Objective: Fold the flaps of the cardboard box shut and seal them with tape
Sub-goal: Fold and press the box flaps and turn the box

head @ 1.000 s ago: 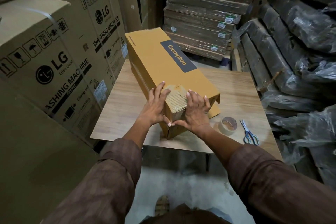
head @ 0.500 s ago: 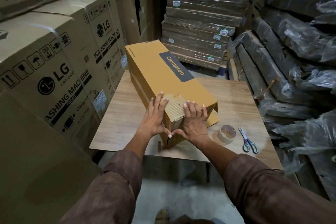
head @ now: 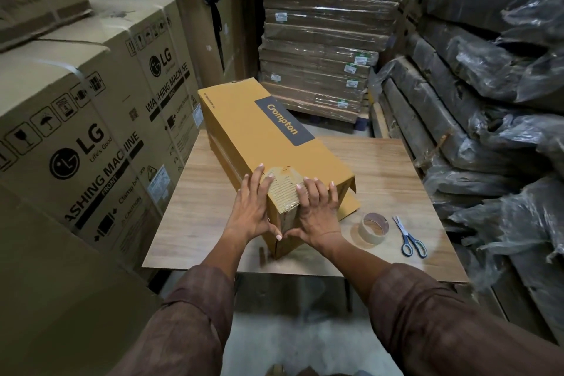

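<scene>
We had both hands flat on the near end of the cardboard box, fingers straight and pressing rather than curled round anything. Our left hand lay over the near left corner, its fingers spread on the top face and its thumb down on the end face. Our right hand lay just beside it on the right, fingers over the top edge, thumb reaching down toward the left thumb so that the two nearly met on the end face.

Between the hands ran a strip of tape over a patch of torn, ribbed cardboard, carried from the top face down over the end. We judged that the near flaps were folded shut and that this strip was being smoothed down, so the near end looked close to sealed. How well the tape had stuck we could not tell.

Beyond our right hand one flap stood loose at the right corner, with another panel lying under it on the tabletop, so that side seemed to need more folding and taping. The far end of the box was turned away and hidden.

Just to the right of our right hand lay the tape roll, and past it the scissors, both within reach on the tabletop for the next strip.
</scene>
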`<state>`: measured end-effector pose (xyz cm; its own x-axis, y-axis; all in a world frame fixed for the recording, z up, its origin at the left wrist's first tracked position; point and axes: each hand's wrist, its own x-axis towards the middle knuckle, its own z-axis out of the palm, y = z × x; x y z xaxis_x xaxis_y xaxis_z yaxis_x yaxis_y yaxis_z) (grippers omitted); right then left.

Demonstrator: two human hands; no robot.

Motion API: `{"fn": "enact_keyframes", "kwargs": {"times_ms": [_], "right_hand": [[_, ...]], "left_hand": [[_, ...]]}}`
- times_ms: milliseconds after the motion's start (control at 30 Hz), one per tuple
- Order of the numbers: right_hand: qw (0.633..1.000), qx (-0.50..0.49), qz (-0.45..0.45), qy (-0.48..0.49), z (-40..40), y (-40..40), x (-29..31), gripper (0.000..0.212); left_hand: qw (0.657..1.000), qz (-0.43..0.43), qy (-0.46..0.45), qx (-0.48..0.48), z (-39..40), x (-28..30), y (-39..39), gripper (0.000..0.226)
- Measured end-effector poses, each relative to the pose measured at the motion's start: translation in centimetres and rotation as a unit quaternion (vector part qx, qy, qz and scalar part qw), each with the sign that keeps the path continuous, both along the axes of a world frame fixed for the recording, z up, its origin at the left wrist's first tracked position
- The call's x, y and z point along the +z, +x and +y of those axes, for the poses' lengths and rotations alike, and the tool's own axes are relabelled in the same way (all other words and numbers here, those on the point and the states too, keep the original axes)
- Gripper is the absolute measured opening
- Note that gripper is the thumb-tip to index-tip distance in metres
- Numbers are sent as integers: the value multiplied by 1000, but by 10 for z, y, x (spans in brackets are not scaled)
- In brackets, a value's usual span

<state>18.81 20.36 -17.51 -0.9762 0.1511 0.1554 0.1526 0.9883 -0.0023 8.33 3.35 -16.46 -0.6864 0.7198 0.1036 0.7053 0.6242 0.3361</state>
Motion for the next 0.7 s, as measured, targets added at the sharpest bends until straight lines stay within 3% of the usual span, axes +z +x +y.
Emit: {"fn": "enact_keyframes", "kwargs": {"times_ms": [167,333,500,700], "right_hand": [[1000,-6,-1,11,-3,4,2,138],[1000,-15,-5,6,-5,6,2,135],[1000,-9,21,2,-4,4,1,134],[999,10,44,5,4,-1,3,136]], "left_hand": [[1000,-1,12,-5,-5,-2,2,155],[995,-25,99,1,-13,-15,7,163],[995,-46,80,42,-9,-24,15,170],[990,-43,125,42,-11,-26,7,167]]}}
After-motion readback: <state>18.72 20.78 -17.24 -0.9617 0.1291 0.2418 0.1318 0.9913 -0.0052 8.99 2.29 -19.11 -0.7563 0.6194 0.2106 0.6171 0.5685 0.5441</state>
